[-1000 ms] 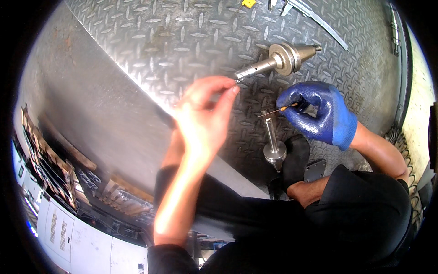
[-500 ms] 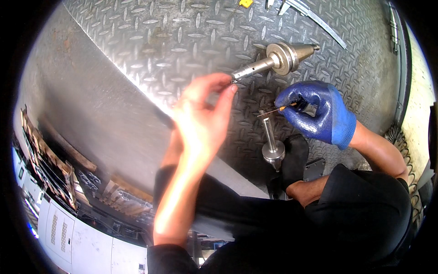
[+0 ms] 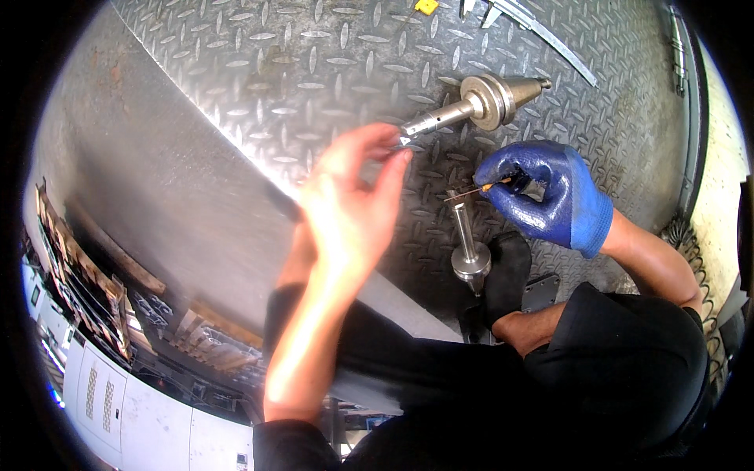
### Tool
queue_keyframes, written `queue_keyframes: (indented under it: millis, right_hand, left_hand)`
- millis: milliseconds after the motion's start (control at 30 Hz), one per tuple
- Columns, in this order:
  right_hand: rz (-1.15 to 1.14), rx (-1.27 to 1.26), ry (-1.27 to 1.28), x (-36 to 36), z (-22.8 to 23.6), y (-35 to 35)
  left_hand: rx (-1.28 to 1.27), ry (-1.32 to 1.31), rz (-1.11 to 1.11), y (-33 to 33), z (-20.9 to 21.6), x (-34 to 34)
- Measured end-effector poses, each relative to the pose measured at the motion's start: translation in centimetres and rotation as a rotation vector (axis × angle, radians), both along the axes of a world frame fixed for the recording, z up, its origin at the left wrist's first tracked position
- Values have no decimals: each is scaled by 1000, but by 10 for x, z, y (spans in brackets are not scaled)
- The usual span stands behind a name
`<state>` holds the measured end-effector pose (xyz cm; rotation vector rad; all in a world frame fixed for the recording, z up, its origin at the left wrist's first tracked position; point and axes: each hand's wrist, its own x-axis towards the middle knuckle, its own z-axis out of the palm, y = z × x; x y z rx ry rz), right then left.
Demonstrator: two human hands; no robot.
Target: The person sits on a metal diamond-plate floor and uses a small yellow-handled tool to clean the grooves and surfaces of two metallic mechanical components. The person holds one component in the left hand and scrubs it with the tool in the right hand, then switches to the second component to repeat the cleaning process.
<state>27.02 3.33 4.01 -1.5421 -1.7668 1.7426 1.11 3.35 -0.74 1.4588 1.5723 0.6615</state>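
Fingers of bare left hand (image 3: 345, 196) slightly apart beside tip of upper-centre tool holder (image 3: 481, 105); gloved right hand (image 3: 546, 192) pinches thin tool (image 3: 487, 187). Best: light touch, shaft clear.

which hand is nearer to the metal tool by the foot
Right: the right hand is just up and right of the metal tool; the left hand is farther off, up and left.
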Motion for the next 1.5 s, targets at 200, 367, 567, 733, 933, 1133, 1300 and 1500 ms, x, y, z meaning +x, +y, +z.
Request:
queue_keyframes:
  millis: [200, 367, 567, 733, 933, 1133, 1300, 1500]
  right_hand:
    - [-4, 14, -6, 0, 0, 0]
    - [-13, 0, -1, 0, 0, -1]
    - [5, 21, -6, -1, 0, 1]
    - [24, 36, -23, 0, -1, 1]
    - [19, 23, -3, 1, -1, 1]
    - [18, 13, -4, 0, 0, 0]
    - [22, 22, -9, -1, 0, 1]
    - [10, 10, -15, -1, 1, 0]
  left_hand:
    - [3, -4, -3, -2, 1, -1]
    - [-18, 18, -3, -1, 6, 0]
    - [3, 23, -8, -3, 5, 0]
    - [-18, 22, -10, -4, 6, 1]
    - [-23, 27, -4, -4, 7, 0]
    - [-14, 23, -15, -4, 6, -1]
    - [-2, 16, -20, -5, 4, -1]
    - [-23, 17, -9, -4, 5, -1]
